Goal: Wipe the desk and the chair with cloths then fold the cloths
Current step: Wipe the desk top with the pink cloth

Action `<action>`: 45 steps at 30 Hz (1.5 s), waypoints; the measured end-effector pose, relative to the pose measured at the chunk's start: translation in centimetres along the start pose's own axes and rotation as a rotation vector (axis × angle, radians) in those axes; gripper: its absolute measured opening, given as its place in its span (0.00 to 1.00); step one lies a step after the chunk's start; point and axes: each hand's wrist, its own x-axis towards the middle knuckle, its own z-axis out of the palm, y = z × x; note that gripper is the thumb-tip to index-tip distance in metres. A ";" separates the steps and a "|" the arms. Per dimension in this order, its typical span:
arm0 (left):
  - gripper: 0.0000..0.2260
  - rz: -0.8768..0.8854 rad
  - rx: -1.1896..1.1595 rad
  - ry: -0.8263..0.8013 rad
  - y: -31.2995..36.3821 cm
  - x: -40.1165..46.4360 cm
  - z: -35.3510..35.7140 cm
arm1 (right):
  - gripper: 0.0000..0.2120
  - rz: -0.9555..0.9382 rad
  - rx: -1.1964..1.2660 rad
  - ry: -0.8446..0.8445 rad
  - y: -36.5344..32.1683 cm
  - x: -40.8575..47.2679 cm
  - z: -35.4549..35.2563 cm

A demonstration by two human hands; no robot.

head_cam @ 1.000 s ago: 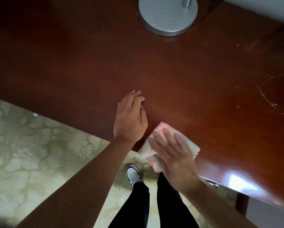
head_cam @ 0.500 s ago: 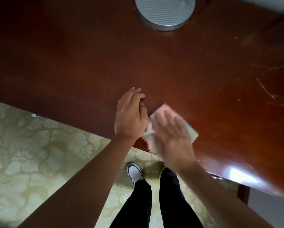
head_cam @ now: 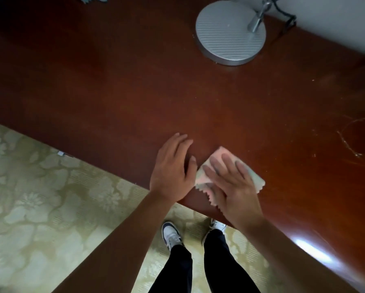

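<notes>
Desk point(head_cam: 135, 85) of dark reddish wood is filling most of the view, its near edge running at a slant from the left side down toward the lower right, with a bright glare sitting on that edge at the right and pale scratch marks showing on the top at the far right. Carpet point(head_cam: 39, 208) with a pale green floral pattern is lying below the desk on the near left. Round grey lamp base point(head_cam: 230, 32) is standing on the far part of the desk, right of centre, with a metal stem point(head_cam: 256, 20) rising from its right side and a dark cord trailing behind it. Two legs in black trousers point(head_cam: 198, 271) are standing at the near edge, ending in white and dark shoes point(head_cam: 171, 235) on the carpet. The left hand point(head_cam: 173, 170) is resting palm down on the bare wood near the desk's edge, its fingers straight and close together, holding nothing. The right hand point(head_cam: 230, 187) is lying just beside it, pressing flat on a cloth point(head_cam: 215, 166) with its fingers straight and slightly spread. The cloth, pink and pale with a zigzag-cut border, is lying on the desk top close to the near edge, between the two hands and mostly under the right one. A small blue scrap of something is showing at the far left edge, too cut off to tell what it is.
</notes>
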 end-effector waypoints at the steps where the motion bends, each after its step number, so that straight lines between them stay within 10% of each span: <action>1: 0.19 0.010 0.028 0.004 -0.2 0.0 0.1 | 0.19 0.060 -0.007 0.015 1.4 1.4 -0.1; 18: 0.18 -0.006 0.201 0.071 0.2 0.0 0.8 | 0.25 0.342 -0.098 0.071 6.7 12.0 -1.4; 27: 0.19 -0.230 0.175 0.167 -0.1 0.4 1.0 | 0.18 -0.249 0.073 -0.091 -0.6 11.6 1.2; 33: 0.20 -0.281 0.213 0.171 0.1 0.8 1.2 | 0.21 0.022 -0.098 0.038 7.4 23.9 -0.1; 40: 0.18 -0.279 0.123 0.238 0.2 0.7 1.0 | 0.18 -0.393 0.177 -0.124 -1.5 8.8 1.2; 45: 0.18 -0.350 -0.017 0.309 0.7 1.2 0.2 | 0.17 -0.239 0.085 0.031 4.3 16.9 1.0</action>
